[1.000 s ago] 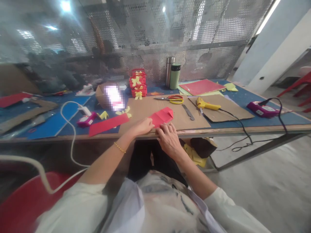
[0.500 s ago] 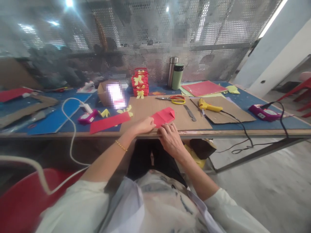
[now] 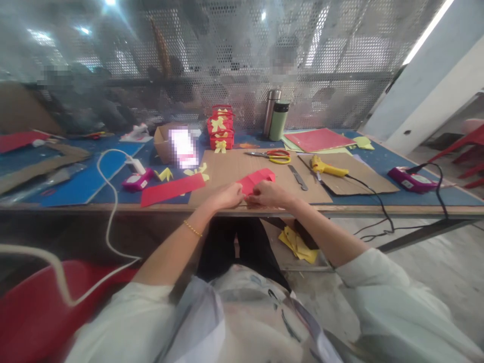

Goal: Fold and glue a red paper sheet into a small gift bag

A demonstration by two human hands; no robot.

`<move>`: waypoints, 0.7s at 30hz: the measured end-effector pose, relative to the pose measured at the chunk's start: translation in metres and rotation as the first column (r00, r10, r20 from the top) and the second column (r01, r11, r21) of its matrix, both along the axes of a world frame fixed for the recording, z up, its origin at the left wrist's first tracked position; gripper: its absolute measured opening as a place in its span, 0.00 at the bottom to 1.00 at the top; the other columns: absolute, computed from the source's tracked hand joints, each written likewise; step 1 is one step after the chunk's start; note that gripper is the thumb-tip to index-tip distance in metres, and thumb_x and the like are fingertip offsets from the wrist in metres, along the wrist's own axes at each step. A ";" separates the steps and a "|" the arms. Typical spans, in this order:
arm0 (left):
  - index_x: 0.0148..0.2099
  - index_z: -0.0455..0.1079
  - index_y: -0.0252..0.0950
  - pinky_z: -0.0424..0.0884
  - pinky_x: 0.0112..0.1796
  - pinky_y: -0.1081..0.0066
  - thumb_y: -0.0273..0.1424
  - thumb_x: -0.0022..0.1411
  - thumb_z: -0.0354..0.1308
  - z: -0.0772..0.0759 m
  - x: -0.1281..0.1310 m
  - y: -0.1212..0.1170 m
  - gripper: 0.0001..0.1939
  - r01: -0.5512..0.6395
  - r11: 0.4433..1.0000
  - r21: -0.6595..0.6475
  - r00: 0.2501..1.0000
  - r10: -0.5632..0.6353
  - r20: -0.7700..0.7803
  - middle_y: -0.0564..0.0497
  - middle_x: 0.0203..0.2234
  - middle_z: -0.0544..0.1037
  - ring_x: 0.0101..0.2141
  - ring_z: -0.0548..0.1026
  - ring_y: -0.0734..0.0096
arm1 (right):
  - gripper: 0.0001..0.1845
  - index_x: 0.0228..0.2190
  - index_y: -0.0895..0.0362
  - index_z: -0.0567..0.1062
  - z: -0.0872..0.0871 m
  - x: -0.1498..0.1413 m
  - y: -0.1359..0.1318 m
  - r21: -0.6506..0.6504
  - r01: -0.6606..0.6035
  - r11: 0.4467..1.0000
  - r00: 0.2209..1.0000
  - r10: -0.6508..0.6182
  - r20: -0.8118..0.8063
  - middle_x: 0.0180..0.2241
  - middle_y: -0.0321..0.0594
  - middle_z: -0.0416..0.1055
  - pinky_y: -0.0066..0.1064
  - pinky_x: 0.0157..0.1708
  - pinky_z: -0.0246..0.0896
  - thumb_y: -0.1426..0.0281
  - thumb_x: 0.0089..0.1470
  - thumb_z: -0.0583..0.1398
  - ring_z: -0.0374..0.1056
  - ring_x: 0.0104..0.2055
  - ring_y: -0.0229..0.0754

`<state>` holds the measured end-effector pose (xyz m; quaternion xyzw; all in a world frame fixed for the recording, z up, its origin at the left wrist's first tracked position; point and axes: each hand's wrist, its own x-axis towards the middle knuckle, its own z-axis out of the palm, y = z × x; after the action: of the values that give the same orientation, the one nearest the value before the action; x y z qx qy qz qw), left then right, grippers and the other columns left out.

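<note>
Along the near edge of the blue worktable [image 3: 397, 156], I have the work on a brown cardboard sheet [image 3: 219, 166] that should serve as a firm bed for creasing. To the left lies a flat red strip [image 3: 173, 189], apart from both hands. The creased red piece [image 3: 260, 176] is on the cardboard, directly in front of the body, its far end slanting away to the right. I have the left hand [image 3: 229, 195] bunched at its left end, thumb and fingers pinching the edge. The right hand [image 3: 271, 194] is curled over the near side, gripping it — its fingertips are partly hidden from me. The metal blade [image 3: 298, 178] lies beyond the right hand; I would keep the wrist clear of it.

For a clean crease, I judge the following to be sound: anchor with the left pinch, square the near edge, then press outward with the right thumb in one even stroke — against the cardboard, not in the air. Uneven pressure would probably skew the fold line.
</note>
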<state>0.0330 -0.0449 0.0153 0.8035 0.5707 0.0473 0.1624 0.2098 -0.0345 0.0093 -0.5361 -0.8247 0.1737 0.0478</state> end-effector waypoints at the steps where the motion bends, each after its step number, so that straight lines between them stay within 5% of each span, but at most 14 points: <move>1: 0.31 0.68 0.37 0.55 0.27 0.68 0.33 0.65 0.53 0.000 0.001 0.000 0.10 -0.004 1.000 0.009 1.000 0.004 -0.011 0.50 0.25 0.74 0.26 0.66 0.69 | 0.16 0.25 0.59 0.78 0.003 -0.001 0.004 -0.021 -0.019 1.000 1.000 0.020 0.013 0.24 0.40 0.71 0.30 0.26 0.47 0.61 0.58 0.61 0.61 0.26 0.36; 8: 0.34 0.71 0.35 0.55 0.28 0.68 0.34 0.68 0.49 0.002 0.004 -0.002 0.14 -0.003 1.000 0.022 0.996 0.005 -0.083 0.45 0.31 0.78 0.28 0.69 0.67 | 0.14 0.18 0.57 0.70 0.021 -0.009 0.008 -0.325 0.000 0.946 0.999 -0.017 -0.052 0.16 0.34 0.65 0.28 0.22 0.52 0.71 0.55 0.60 0.59 0.19 0.34; 21: 0.40 0.73 0.35 0.60 0.33 0.68 0.32 0.69 0.49 0.005 0.005 -0.003 0.12 0.032 0.999 0.026 0.987 -0.028 -0.156 0.41 0.37 0.81 0.35 0.76 0.60 | 0.15 0.16 0.57 0.68 0.027 -0.008 0.012 -0.406 0.002 0.914 1.000 -0.013 -0.025 0.15 0.31 0.61 0.29 0.22 0.49 0.72 0.52 0.61 0.56 0.18 0.33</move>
<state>0.0375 -0.0478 0.0207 0.8155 0.5689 -0.0099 0.1064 0.2018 -0.0223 0.0362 -0.5352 -0.7679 0.3481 -0.0528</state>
